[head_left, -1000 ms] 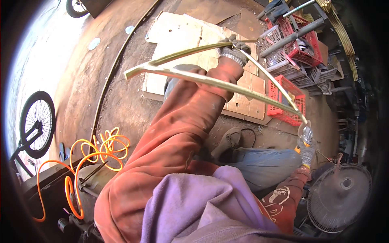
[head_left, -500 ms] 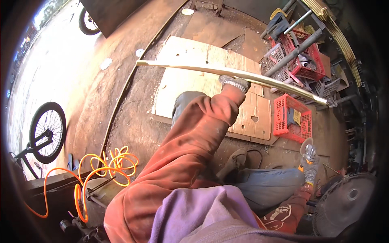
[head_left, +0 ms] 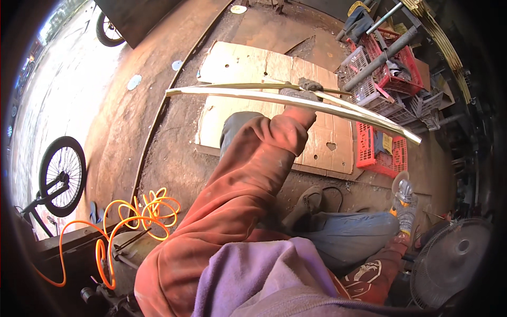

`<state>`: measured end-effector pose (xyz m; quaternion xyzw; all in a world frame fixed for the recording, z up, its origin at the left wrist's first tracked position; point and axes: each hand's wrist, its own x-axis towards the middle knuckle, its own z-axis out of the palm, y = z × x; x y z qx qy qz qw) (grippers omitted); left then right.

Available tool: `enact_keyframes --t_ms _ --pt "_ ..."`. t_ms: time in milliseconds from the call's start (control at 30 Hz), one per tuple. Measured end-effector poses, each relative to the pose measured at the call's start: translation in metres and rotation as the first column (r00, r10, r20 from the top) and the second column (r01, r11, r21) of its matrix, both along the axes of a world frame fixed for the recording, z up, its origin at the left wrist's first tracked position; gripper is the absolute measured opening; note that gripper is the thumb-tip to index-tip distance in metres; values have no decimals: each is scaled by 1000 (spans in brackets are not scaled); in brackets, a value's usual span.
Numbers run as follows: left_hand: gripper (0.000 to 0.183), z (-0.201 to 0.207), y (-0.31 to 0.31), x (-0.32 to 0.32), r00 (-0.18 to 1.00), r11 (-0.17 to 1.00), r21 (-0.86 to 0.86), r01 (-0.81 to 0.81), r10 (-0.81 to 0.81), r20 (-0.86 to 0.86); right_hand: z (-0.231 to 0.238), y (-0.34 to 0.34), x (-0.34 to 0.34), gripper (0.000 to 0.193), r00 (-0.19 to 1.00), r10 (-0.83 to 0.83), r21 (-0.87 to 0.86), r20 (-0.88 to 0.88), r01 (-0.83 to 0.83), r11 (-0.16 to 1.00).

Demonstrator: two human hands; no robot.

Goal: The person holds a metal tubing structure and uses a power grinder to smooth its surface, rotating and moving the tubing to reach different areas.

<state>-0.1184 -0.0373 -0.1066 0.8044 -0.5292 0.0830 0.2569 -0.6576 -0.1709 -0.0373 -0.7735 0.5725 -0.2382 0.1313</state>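
Note:
In the middle, my left hand [head_left: 300, 95] in a dirty grey glove is closed around long, thin, pale gold metal bars. One bar [head_left: 232, 94] runs across in front of the glove, from the left down toward the right. A second bar [head_left: 240, 85] crosses it at a shallow angle and passes by the fingers. Low on the right, my right hand [head_left: 405, 216], in a grey glove, grips an angle grinder [head_left: 404, 196] with its round disc upward. Whether the disc spins I cannot tell.
Flattened cardboard [head_left: 332, 150] lies on the floor below the bars. A red crate [head_left: 369, 153] stands beside it, with more crates [head_left: 406, 79] and a pipe rack behind. A fan [head_left: 449, 264] is near my right arm; an orange hose [head_left: 111, 232] coils at left.
The bars have shifted slightly left and fanned apart, so two now show separately. My left hand has turned and moved a little left and up. The right hand with the grinder sits slightly lower.

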Motion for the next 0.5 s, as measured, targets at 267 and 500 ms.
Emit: enact_keyframes --t_ms 267,500 --pt "10 -87 -52 25 611 846 14 -533 373 698 9 3 27 64 995 27 73 -93 -20 997" --pt "31 -28 -23 6 995 962 -267 -53 73 67 1 -2 -20 70 965 -89 -15 -245 88 996"
